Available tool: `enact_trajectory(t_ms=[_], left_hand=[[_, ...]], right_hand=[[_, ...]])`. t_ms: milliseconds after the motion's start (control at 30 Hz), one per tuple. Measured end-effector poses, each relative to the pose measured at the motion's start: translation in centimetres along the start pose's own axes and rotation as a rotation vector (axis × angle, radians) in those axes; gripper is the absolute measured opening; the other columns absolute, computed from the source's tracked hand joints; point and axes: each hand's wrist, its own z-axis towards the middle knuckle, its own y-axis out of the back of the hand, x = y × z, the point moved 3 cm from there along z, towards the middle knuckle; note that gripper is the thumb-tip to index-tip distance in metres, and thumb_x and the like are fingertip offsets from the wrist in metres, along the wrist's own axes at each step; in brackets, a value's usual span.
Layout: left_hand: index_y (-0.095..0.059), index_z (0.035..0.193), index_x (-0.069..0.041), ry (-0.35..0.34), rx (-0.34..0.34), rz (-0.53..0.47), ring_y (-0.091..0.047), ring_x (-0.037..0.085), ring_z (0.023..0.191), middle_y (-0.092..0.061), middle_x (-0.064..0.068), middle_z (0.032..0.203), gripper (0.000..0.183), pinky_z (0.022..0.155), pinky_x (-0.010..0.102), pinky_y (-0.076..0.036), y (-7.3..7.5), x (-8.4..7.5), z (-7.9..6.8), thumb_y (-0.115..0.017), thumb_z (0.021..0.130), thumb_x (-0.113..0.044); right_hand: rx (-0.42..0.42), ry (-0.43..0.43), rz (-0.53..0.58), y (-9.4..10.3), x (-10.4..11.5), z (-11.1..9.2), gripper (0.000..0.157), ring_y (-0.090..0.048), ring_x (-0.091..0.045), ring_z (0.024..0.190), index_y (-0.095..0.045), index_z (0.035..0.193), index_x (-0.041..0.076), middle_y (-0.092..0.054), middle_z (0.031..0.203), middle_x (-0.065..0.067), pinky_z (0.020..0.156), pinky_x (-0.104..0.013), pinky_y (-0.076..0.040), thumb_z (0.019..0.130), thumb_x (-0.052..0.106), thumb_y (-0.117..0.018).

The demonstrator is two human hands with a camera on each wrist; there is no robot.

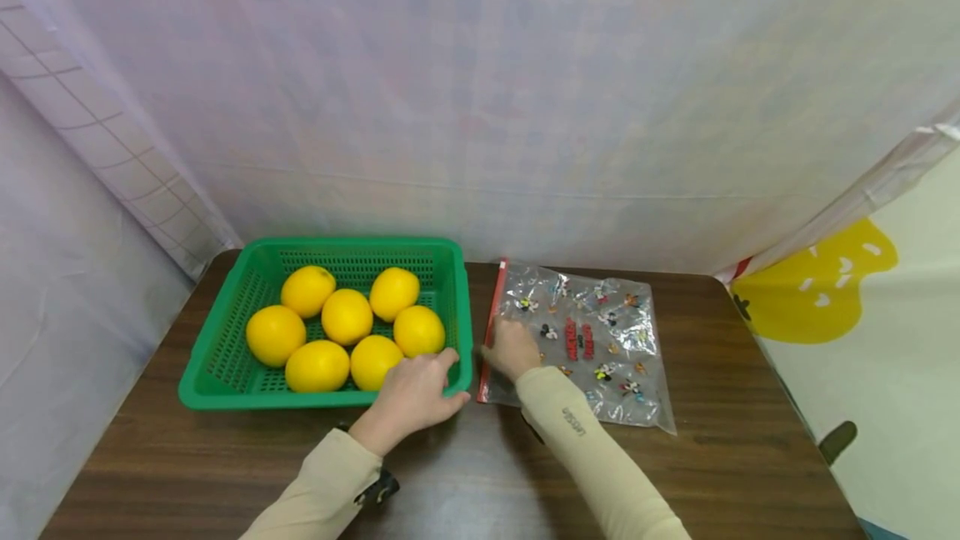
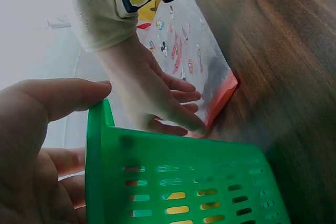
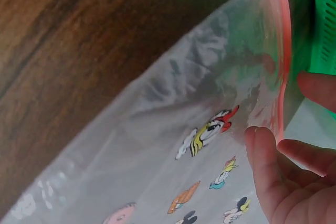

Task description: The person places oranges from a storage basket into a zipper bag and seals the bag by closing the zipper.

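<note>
My left hand [image 1: 416, 394] is at the front right corner of a green plastic basket [image 1: 462, 307], holding its rim. In the left wrist view the thumb [image 2: 68, 95] lies at the rim's end, and the other fingers are partly hidden behind it. Several round yellow fruits [image 1: 347, 317] lie in the basket. To its right, a clear zip bag [image 1: 622, 332] with cartoon prints and a red zip strip [image 1: 495, 298] lies flat. My right hand [image 1: 515, 348] is over the strip, its fingers fairly straight and spread, fingertips right at the bag's edge in the right wrist view.
Basket and bag rest on a dark brown wooden table [image 1: 720, 407], side by side near its back edge. A pale curtain [image 1: 480, 107] hangs behind it. On the right, a white cloth carries a yellow printed shape [image 1: 817, 290].
</note>
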Motion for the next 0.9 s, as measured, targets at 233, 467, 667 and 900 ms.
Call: enact_trajectory(t_ms=[233,467,667,900], left_hand=[[-0.058,0.096,-0.004,-0.005,0.001,-0.001,-0.046,0.006,0.048,-0.052,-0.002,0.061,0.037,0.039,0.019,-0.034,-0.1,0.0,0.0,-0.073,0.074,-0.029],[-0.057,0.095,-0.004,-0.009,0.005,-0.005,-0.044,0.005,0.047,-0.051,-0.003,0.06,0.036,0.039,0.018,-0.034,-0.2,0.1,0.0,-0.073,0.074,-0.028],[-0.057,0.095,-0.005,-0.019,0.008,-0.003,-0.044,0.006,0.047,-0.05,-0.003,0.06,0.035,0.039,0.019,-0.034,-0.3,0.2,-0.2,-0.072,0.074,-0.028],[-0.057,0.095,-0.006,-0.018,0.016,0.003,-0.042,0.005,0.047,-0.047,-0.005,0.059,0.035,0.039,0.018,-0.034,-0.4,0.3,-0.4,-0.072,0.075,-0.031]], right_hand=[[0.01,-0.023,0.009,-0.7,0.0,0.1,0.033,-0.061,-0.028,0.07,-0.058,0.083,0.002,-0.061,0.075,-0.012,0.06,-0.038,-0.052,0.07,0.027,-0.076],[0.015,-0.034,0.016,-0.9,0.1,0.0,0.024,-0.06,-0.026,0.064,-0.058,0.07,0.003,-0.061,0.07,-0.013,0.056,-0.036,-0.051,0.067,0.02,-0.075],[0.038,-0.043,0.044,-1.1,0.3,0.0,0.018,-0.056,-0.023,0.059,-0.054,0.061,0.005,-0.059,0.066,-0.012,0.052,-0.033,-0.048,0.066,0.011,-0.07],[0.033,-0.043,0.029,-1.3,0.8,0.0,0.011,-0.061,-0.028,0.068,-0.058,0.065,0.002,-0.063,0.074,-0.017,0.059,-0.036,-0.051,0.063,0.004,-0.068]])
